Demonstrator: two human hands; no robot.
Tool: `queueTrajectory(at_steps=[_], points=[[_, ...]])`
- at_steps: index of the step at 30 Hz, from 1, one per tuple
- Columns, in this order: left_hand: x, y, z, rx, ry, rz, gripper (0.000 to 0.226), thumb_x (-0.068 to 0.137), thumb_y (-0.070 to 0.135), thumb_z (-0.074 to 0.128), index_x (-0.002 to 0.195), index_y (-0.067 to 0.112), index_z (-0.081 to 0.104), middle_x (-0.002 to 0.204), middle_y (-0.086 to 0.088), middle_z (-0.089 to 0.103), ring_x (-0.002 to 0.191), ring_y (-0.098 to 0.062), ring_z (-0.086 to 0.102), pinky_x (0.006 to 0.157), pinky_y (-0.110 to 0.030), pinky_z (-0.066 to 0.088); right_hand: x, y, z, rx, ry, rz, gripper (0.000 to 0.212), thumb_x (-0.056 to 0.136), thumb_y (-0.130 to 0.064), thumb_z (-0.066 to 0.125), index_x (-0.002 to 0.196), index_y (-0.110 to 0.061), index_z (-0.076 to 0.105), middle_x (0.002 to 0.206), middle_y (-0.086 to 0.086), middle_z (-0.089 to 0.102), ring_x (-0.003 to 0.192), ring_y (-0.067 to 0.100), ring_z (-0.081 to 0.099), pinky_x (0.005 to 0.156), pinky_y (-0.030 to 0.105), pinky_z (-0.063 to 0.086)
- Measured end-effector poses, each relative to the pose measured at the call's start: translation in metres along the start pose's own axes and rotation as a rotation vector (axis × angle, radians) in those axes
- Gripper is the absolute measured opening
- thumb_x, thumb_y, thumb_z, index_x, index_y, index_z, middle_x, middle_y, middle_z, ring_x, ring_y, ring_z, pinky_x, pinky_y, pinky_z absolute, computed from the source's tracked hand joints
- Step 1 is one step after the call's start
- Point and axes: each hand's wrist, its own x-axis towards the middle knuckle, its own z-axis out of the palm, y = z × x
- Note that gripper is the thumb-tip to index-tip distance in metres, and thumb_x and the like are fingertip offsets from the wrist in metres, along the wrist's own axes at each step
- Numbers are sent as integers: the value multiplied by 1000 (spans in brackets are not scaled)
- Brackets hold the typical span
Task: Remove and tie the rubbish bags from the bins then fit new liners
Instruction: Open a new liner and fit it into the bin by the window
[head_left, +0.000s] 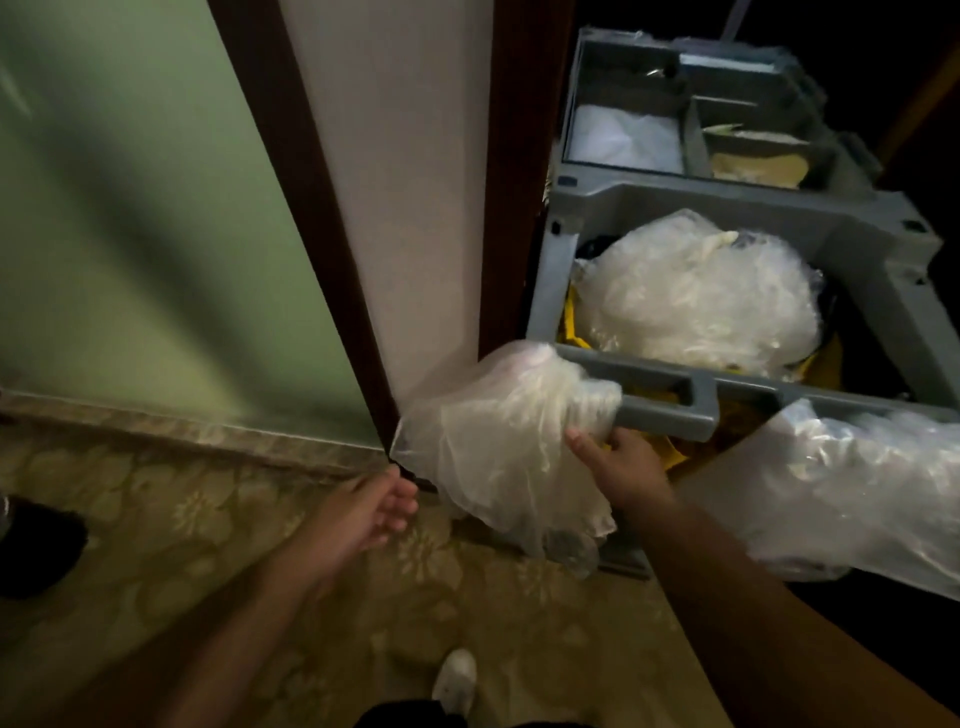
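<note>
Head view: grey cart (810, 218) stands far right, beside the door frame. A clear bag (498, 457) hangs over the left end of the cart handle (701, 410). The right hand (623, 467) grips the clear bag just under the handle, fingers curled, thumb on the plastic. The left hand (374, 514) is near the bag's left edge, fingers loose, holding nothing. A full bag (696, 301) sits in the cart's bin. A second bag (857, 483) drapes over the handle's right end. Risk: the thin plastic could snag on the handle corner and tear if yanked. A one-handed pull could drop it on the carpet (156, 519).
</note>
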Motion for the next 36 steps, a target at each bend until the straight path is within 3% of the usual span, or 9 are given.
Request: queueTrajectory(at_steps=[2,5,12,16,19,23,26,29,36], points=[[5,11,-7,13,-51,29,39,102,43,42,99,18,72,93,-2,77,84,-19,68,72,-31,49,-2,2,6,-5,124,-4,32,91,-47,67,108,-19,70,96,-3,70,91,21,69,80,45,59],[11,35,-4,-27,-117,100,38,104,37,42,99,14,72,91,-4,77,81,-19,67,74,-32,49,-14,-4,-9,95,292,-3,21,97,-32,61,111,-17,66,89,-4,65,81,13,64,60,30,49],[0,102,43,-184,-348,218,38,104,31,39,94,9,69,80,-5,72,70,-15,62,66,-28,44,-67,-33,-76,258,317,-177,13,97,-30,59,110,-27,61,97,6,70,86,23,71,67,43,59],[-28,126,81,-93,-629,219,46,92,47,44,102,9,68,90,-9,72,79,-18,63,72,-30,46,-106,-39,-103,264,341,-275,10,93,-30,62,102,-32,63,95,9,73,87,31,72,79,58,59],[-52,134,120,-9,-802,166,61,87,57,48,120,9,65,111,-15,71,98,-26,65,88,-38,49,-147,-40,-117,230,288,-337,15,85,-38,65,99,-39,63,96,7,72,88,30,72,79,56,59],[-108,129,184,-166,-1144,35,101,58,72,78,133,7,57,112,-9,69,102,-25,66,102,-47,37,-218,-12,-141,115,281,-327,11,87,-23,67,94,-32,63,89,-6,70,82,12,69,72,33,57],[-165,119,225,-274,-1327,-85,84,70,59,77,135,9,59,133,-20,61,125,-35,57,112,-52,37,-279,22,-158,40,359,-219,20,80,-26,63,93,-41,60,88,-14,66,80,6,65,70,32,53],[-226,106,259,-255,-1359,-130,49,88,48,58,112,7,74,113,-19,69,103,-29,68,92,-42,54,-342,54,-174,43,531,-84,25,86,-15,62,101,-34,56,92,-6,64,77,9,64,67,37,56],[-401,24,323,-214,-1475,-309,40,90,45,54,87,7,68,93,-11,65,100,-27,63,101,-45,46,-532,134,-199,-80,661,182,36,82,-44,75,113,-37,57,98,-12,66,83,3,65,62,19,50]])
